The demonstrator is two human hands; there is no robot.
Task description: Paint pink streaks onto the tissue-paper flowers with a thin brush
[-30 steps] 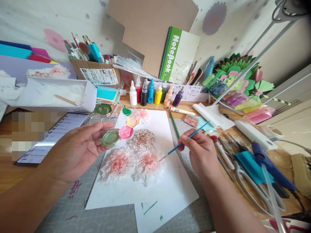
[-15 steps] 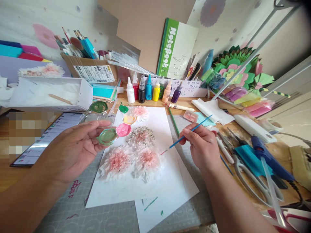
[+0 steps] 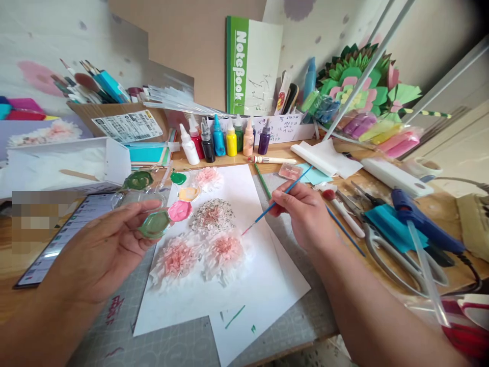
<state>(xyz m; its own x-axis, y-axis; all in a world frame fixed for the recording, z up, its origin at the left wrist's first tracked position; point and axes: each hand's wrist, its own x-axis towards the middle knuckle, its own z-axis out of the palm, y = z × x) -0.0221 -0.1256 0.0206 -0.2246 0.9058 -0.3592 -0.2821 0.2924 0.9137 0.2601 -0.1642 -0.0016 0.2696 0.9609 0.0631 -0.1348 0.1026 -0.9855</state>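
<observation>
Blue-handled paintbrush (image 3: pixel 263 214) is above the white paper sheet (image 3: pixel 263 285). Its long axis runs diagonally: bristles low and left, handle end high and right, past the knuckles. Tip is at the upper-right edge of the lower-right ruffled flower (image 3: pixel 224 251); can't tell if it touches the petals or is just over them.

Right hand (image 3: pixel 307 219): pen-style grasp on the paintbrush, thumb and index on the handle, other fingers curled. Forearm enters from the lower right and angles up and left.

Left hand (image 3: pixel 118 244): pinching the clear paint palette (image 3: pixel 169 219) by its near side, thumb uppermost, fingers underneath, palm turned inward. Forearm enters from the lower left. Palette is held up over the sheet's left edge, its round wells carrying dull green, pink, yellow-orange, bright green and dark green paint.

Other flowers on the sheet: pink-centred one (image 3: pixel 178 257) just left of the brushed one, speckled one (image 3: pixel 213 216) above them, small pink one (image 3: pixel 209 177) near the top edge. Grey cutting mat (image 3: pixel 126 318) under the sheet. Row of paint bottles (image 3: pixel 219 140) behind; grey-handled scissors (image 3: pixel 389 262) and blue glue gun (image 3: pixel 428 224) off to the right.
</observation>
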